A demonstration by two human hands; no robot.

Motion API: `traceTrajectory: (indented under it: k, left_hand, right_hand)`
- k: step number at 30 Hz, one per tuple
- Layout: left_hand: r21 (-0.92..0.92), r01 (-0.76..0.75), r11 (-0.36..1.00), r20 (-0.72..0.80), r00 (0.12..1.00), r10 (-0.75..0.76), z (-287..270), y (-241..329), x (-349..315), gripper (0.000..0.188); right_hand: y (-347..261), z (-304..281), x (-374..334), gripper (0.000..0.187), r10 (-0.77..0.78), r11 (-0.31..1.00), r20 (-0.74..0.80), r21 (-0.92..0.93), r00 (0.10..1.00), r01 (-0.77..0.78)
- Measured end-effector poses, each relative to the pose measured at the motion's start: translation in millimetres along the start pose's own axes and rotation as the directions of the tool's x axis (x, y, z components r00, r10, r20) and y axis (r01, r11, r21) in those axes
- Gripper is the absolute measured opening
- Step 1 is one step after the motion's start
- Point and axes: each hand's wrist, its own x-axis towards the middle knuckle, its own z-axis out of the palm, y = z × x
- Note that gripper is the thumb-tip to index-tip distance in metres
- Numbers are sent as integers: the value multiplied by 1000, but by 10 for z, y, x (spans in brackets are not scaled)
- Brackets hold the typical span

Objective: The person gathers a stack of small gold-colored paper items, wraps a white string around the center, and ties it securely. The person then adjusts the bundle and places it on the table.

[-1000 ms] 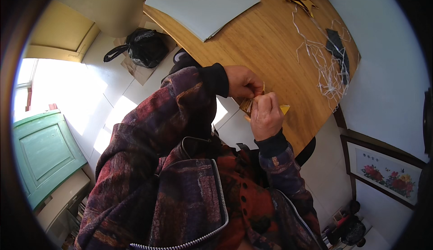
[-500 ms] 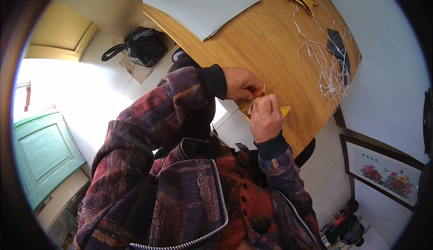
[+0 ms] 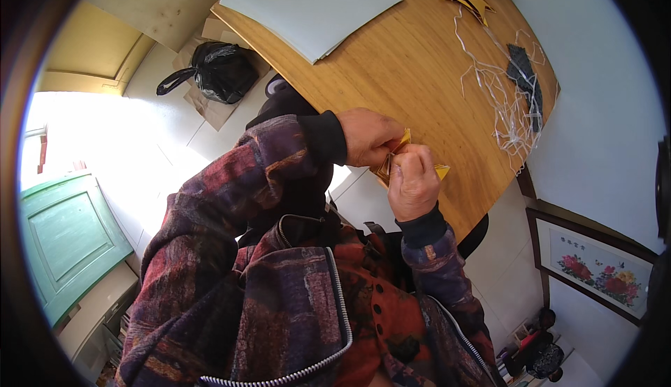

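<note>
Near the table's front edge, both my hands meet at a piece of folded gold paper (image 3: 442, 171). My left hand (image 3: 370, 135) is closed, its fingers pinching the paper close to a pointed tip that sticks up. From the other side my right hand (image 3: 414, 184) grips it, with the fingertips curled in and a gold point showing beside the knuckles. Edges that look pleated show below my left fingers. My fingers hide the middle of the paper.
On the wooden table (image 3: 419, 59) lie a stack of pale sheets (image 3: 314, 10), tangled white string (image 3: 500, 100), a dark cloth strip (image 3: 525, 79) and gold folded-paper pieces (image 3: 475, 3) at the far right. A black plastic bag (image 3: 224, 72) sits on the floor left of the table.
My left hand has shifted slightly left and down, its wrist lowering, and more of the gold tip shows. My right hand has barely moved. The paper stays in place.
</note>
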Motion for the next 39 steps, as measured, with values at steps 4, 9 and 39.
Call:
traceTrajectory:
  k: [4, 9, 39]
  left_hand:
    - [-45, 8, 999, -18, 1000, -9, 3, -24, -30, 11]
    - [-26, -31, 999, -37, 999, 30, 1, -57, -34, 12]
    - [-140, 256, 957, -316, 904, -288, 197, 169, -366, 49]
  right_hand:
    - [9, -11, 12, 16, 15, 999, 29, 28, 999, -16]
    - [8, -58, 34, 17, 61, 994, 90, 85, 994, -69]
    - [283, -681, -243, 22, 381, 915, -175, 214, 908, -342]
